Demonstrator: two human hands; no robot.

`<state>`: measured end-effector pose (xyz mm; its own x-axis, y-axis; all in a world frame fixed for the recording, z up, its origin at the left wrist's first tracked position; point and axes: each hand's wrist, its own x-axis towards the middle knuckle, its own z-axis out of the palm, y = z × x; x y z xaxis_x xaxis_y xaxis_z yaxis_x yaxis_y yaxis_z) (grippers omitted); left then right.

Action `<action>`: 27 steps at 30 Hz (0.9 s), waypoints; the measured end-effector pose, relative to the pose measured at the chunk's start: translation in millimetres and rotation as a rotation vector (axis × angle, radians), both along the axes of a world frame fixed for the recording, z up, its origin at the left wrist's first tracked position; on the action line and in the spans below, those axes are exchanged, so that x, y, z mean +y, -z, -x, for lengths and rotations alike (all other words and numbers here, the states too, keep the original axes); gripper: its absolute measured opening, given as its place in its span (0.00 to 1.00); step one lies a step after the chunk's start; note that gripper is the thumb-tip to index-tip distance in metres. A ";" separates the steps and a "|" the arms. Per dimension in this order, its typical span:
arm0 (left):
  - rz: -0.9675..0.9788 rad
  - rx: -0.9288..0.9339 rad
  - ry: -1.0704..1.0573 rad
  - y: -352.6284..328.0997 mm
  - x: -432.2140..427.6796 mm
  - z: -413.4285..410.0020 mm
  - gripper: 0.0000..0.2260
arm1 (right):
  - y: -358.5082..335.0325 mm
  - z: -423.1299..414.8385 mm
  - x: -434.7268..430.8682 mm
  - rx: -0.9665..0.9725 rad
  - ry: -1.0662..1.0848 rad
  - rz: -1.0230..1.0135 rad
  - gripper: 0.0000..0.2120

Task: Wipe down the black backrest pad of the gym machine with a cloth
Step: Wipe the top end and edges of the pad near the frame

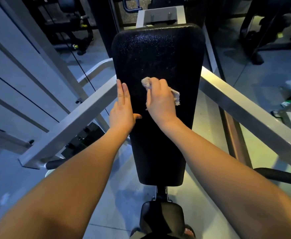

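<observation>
A white metal bar [69,121] ran slanting across the left of the frame, close to the pad's left edge. A pale bar [244,107] ran down the right side, just beside the pad's right edge. A thin black cable [82,69] crossed the bars on the left. Low down, a left handle [55,163] and a right handle [279,176], both black, stuck out to the sides. Dark gym machines [72,23] stood at the upper left, well apart. A small black seat [160,216] sat at the bottom middle, below the pad. The black backrest pad [158,57] filled the middle of the frame, wide at the top and thinner at the bottom. The left hand [124,107] lay flat on its left edge, fingers straight, thumb poking onto the pad. The right hand [160,99] was curled round a pale cloth [146,82] and pressed it on the middle of the pad. The hands were near but not touching. Above the cloth the pad was bare and shone with tiny specks. Grey floor [210,128] showed on both sides.
</observation>
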<state>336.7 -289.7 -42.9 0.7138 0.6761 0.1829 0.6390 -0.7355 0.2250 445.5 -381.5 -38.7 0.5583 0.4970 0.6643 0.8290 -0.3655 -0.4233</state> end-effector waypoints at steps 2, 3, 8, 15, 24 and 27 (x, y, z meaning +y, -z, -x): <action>-0.001 0.008 -0.013 -0.6 0.1 0.3 0.56 | 6.4 0.0 6.6 -0.082 -0.081 0.036 0.05; 0.000 0.009 -0.018 -1.4 -0.3 0.7 0.55 | 6.3 -3.0 6.6 -0.114 -0.101 0.053 0.05; -0.018 0.032 -0.007 -8.3 -3.3 5.2 0.58 | 9.4 -11.0 -19.9 -0.260 -0.271 0.327 0.11; -0.039 0.087 -0.022 -14.6 -5.2 11.2 0.59 | -9.0 -1.1 -42.8 -0.169 -0.295 0.603 0.20; -0.061 0.151 -0.040 -16.7 -0.1 9.8 0.57 | -37.1 0.3 -0.3 -0.324 -0.205 0.575 0.28; -0.068 0.165 -0.060 -18.4 -3.4 10.9 0.57 | -30.8 -5.8 -9.9 -0.357 -0.270 0.652 0.28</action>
